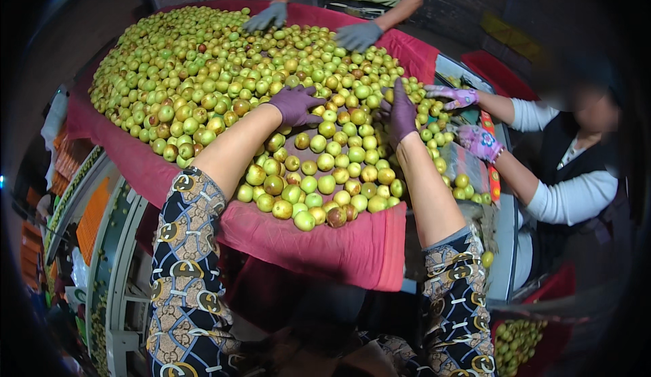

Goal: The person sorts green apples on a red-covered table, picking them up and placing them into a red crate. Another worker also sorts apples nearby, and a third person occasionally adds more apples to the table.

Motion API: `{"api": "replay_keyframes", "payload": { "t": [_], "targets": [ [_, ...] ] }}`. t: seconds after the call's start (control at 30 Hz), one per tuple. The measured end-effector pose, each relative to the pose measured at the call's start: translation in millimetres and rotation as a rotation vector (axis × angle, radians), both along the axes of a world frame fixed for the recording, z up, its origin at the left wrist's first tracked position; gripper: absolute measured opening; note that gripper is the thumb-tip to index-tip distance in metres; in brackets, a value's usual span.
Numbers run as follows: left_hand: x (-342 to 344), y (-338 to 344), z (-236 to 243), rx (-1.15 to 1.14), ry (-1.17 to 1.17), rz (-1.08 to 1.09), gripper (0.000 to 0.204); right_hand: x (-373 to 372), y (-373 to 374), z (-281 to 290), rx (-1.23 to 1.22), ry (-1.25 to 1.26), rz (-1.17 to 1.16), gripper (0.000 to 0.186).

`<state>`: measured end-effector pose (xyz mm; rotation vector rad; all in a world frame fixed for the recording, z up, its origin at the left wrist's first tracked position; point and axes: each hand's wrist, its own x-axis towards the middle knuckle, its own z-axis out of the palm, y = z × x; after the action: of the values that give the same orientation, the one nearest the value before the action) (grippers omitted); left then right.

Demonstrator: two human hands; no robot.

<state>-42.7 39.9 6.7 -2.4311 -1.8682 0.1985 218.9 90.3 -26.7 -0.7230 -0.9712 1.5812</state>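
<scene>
Small round green-and-brown fruits, by their look fresh jujubes [196,82], are heaped over a table draped in dark red cloth [312,241]. My left hand [296,106], in a purple glove, lies palm down on them with its fingers spread. Beneath and in front of it a strip of dark surface shows between the fruits. My right hand [401,112], also purple-gloved, stands on edge at the heap's right side, its fingers stretched out and pointing away. Jujubes touch its palm side, but I see none gripped. Part of its thumb side is hard to make out.
Across the table a person's grey-gloved hands [359,36] rest on the fruit. At the right, another person's flower-patterned gloves [478,142] reach to a chute [468,163] carrying jujubes. A conveyor [102,255] runs at the left. A red-lined container [553,323] holds jujubes at lower right.
</scene>
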Motion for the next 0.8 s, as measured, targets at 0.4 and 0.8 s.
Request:
{"api": "replay_keyframes", "payload": {
  "t": [0.4,0.8],
  "targets": [
    [-7,8,-13,0.027,0.031,-0.092,0.058,76,-333,68,0.114,-0.313,0.681,0.028],
    [-6,-15,7,-0.047,0.060,-0.220,0.057,340,-480,-19,0.138,0.838,-0.770,0.050]
  ]
}}
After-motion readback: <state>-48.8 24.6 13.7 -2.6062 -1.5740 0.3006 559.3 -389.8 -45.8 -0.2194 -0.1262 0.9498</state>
